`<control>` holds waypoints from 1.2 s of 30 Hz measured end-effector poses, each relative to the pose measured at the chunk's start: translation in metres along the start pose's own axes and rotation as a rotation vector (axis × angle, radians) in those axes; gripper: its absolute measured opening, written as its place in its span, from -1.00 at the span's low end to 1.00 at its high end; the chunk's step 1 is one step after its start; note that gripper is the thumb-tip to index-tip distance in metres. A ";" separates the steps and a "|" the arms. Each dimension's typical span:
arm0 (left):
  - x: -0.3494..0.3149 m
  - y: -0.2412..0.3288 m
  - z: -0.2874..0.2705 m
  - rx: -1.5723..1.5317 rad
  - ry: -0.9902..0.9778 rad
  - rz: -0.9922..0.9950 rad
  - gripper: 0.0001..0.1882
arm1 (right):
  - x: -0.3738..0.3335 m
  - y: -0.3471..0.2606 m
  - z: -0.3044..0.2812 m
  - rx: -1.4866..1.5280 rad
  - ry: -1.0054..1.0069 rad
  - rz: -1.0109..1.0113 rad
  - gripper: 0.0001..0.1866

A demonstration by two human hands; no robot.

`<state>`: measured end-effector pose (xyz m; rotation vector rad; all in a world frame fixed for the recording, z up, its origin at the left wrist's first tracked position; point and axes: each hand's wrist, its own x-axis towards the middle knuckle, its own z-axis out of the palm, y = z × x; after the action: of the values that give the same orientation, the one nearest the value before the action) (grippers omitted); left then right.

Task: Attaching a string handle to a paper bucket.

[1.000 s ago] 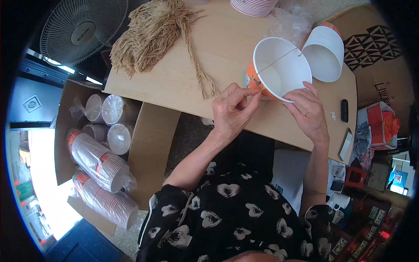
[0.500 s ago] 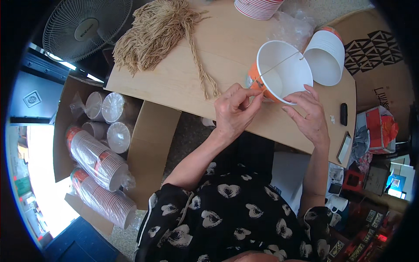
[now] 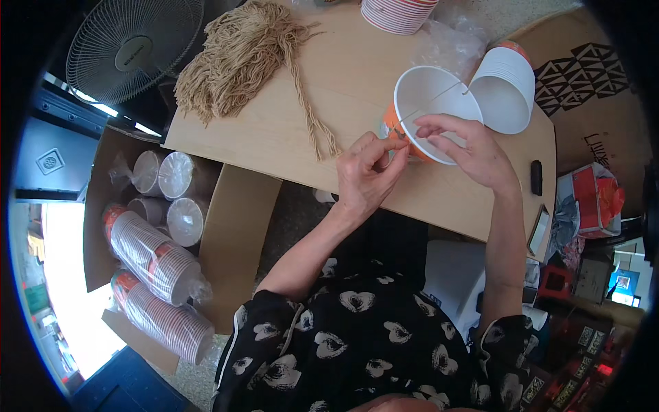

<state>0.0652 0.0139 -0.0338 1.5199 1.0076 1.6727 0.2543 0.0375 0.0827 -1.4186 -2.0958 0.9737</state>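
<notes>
A white paper tub (image 3: 444, 113) with an orange printed outside is tilted on the table, its mouth toward me. A thin tan cord (image 3: 416, 111) runs across the mouth from a spot on the far right wall to the near left side. My left hand (image 3: 371, 172) is closed in a pinch at that left side, apparently on the cord's end; the fingertips partly hide it. My right hand (image 3: 473, 151) hovers over the tub's near right rim, thumb and fingers apart, with nothing visible between them.
A bundle of tan cords (image 3: 237, 62) lies on the table (image 3: 347, 75). Stacked tubs (image 3: 504, 89) lie right of the tub; another stack (image 3: 398, 15) stands behind. A phone (image 3: 539, 230) and a black object (image 3: 536, 178) sit at the right edge. An open carton (image 3: 237, 233) holds bagged tubs.
My right hand has moved left from the tub's right rim to over its mouth, near my left fingertips. The left hand keeps its pinch almost in place.
</notes>
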 end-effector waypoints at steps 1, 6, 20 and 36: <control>0.000 0.001 0.000 0.006 -0.008 -0.013 -0.85 | 0.005 0.000 -0.001 0.030 -0.120 0.000 -0.69; 0.002 0.001 0.001 0.025 -0.020 -0.007 -0.86 | 0.013 0.008 0.001 0.029 -0.145 0.016 -0.77; 0.040 0.030 -0.059 0.802 -0.084 0.490 -0.74 | -0.014 0.012 0.020 -0.022 0.138 -0.014 -0.92; 0.107 0.052 0.000 -0.149 -0.688 -0.294 -0.75 | -0.022 0.013 0.037 -0.176 0.587 -0.339 -0.90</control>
<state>0.0547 0.0805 0.0642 1.5844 0.6677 0.8912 0.2451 0.0089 0.0493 -1.1814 -1.9023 0.2049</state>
